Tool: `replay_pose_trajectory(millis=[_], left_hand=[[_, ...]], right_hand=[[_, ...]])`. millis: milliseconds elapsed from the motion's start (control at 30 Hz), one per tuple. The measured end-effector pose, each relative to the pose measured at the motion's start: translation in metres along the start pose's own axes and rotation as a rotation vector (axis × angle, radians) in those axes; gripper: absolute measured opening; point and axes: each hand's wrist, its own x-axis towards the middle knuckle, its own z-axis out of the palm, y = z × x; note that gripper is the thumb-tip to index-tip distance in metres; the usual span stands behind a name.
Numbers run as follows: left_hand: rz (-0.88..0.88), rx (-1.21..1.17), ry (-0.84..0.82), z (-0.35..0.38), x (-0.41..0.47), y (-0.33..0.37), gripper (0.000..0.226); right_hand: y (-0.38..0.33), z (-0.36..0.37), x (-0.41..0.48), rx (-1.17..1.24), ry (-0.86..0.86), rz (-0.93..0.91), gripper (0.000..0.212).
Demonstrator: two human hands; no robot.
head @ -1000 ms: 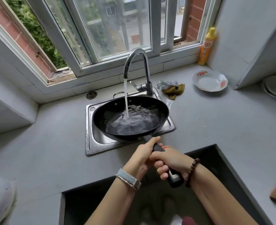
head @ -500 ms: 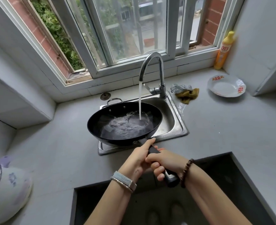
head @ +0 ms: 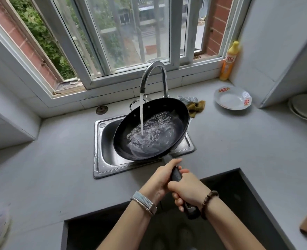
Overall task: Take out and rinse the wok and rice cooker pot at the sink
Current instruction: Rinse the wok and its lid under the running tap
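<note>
wok: held tilted over the sink, water pooled inside | faucet: running, stream lands in the wok | left hand: curled round the handle, nearer the pan | right hand: gripping the handle's near end | right of sink: cloth, plate, yellow bottle far by the window
</note>
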Motion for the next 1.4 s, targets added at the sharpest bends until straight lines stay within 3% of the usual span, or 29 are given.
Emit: replay_pose_trajectory(millis=[267, 367, 500, 733, 833, 967, 1200, 1400], left_hand=[[-0.009, -0.035, 0.021, -0.013, -0.007, 0.004, 0.025], [-0.011, -0.068, 0.037, -0.012, -0.009, 0.008, 0.028], [-0.023, -0.076, 0.003, -0.007, -0.008, 0.011, 0.032], [0.023, -0.05, -0.047, 0.006, -0.003, 0.018, 0.04], [0.057, -0.012, -0.036, 0.009, -0.004, 0.022, 0.031], [0.158, 0.133, 0.058, 0.006, -0.009, 0.026, 0.026], [0.253, 0.344, 0.34, -0.022, -0.028, 0.033, 0.024], [0.303, 0.53, 0.611, -0.058, -0.052, 0.057, 0.043]], right_hand=[[0.005, 0.008, 0.004, -0.185, -0.006, -0.017, 0.012], [0.008, 0.012, 0.011, -0.305, 0.064, -0.037, 0.01], [0.009, 0.009, 0.018, -0.476, 0.191, -0.044, 0.024], [0.0, 0.0, 0.019, -0.64, 0.304, -0.06, 0.015], [-0.004, -0.006, 0.019, -0.491, 0.225, -0.071, 0.017], [-0.01, -0.002, 0.017, -0.076, 0.033, -0.068, 0.005], [-0.014, 0.028, 0.027, 0.398, -0.297, 0.073, 0.021], [-0.033, 0.056, 0.035, 0.761, -0.673, 0.259, 0.041]])
